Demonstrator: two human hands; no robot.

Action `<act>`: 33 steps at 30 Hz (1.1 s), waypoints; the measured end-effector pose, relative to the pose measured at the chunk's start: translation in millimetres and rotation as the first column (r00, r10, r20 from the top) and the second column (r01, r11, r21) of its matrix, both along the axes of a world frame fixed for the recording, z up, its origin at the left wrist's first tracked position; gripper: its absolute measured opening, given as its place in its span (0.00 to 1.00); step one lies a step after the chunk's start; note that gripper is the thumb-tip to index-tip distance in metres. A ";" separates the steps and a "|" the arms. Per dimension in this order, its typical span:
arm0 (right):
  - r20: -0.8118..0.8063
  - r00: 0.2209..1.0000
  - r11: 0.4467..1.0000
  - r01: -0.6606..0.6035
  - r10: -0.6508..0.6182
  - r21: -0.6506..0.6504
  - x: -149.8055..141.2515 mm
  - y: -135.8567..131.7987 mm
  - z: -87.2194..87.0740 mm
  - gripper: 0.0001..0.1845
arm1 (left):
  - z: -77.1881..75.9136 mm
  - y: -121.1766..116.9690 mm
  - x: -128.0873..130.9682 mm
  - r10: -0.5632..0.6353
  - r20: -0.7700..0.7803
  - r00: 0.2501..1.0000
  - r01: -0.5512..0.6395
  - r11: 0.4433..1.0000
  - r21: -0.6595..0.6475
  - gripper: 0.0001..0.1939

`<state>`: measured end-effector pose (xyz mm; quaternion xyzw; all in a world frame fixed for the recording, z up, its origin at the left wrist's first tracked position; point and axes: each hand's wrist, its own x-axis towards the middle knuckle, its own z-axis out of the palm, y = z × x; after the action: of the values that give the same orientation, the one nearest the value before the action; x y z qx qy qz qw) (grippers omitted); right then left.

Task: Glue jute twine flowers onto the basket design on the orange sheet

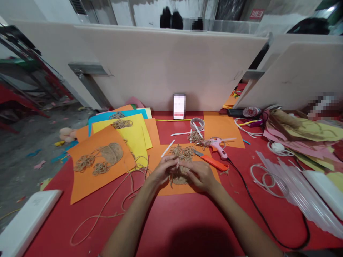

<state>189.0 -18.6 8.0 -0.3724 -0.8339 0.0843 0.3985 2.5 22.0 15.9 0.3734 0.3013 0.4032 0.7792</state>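
Observation:
My left hand (166,168) and my right hand (200,175) meet at the fingertips over an orange sheet (197,189). The left fingers are closed in a pinch, with a brown jute twine end (171,182) hanging beneath them. My right fingers are bent and pinched too; whatever they hold is hidden. Under both hands lies a twine piece with looped flowers (184,152) above a woven round base (180,180), partly covered. An orange utility knife (214,162) rests beside my right hand. Just beyond it is a pink glue gun (218,147).
At left, another twine flower piece (112,153) lies on orange paper, near yellow sheets (134,132). Loose twine (100,214) trails across the red table (160,225). A tape roll (197,123) and a phone (179,106) stand before a white partition (160,64). Clear plastic tubes (294,189) lie right.

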 end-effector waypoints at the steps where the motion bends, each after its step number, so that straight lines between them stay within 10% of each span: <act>1: -0.003 1.000 1.000 -0.001 0.001 -0.005 0.1 0.0 -0.4 0.20 | 0.8 -0.3 0.4 0.010 -0.003 1.000 -0.010 1.000 -0.003 0.21; 33: 0.016 1.000 1.000 -0.002 0.002 0.002 0.3 0.0 -2.5 0.19 | -5.2 1.5 -1.4 -0.005 0.019 1.000 0.005 1.000 -0.020 0.19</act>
<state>189.3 -18.6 5.5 -0.3718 -0.8376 0.0809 0.3921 1.2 23.4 10.8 0.3627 0.2968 0.4018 0.7867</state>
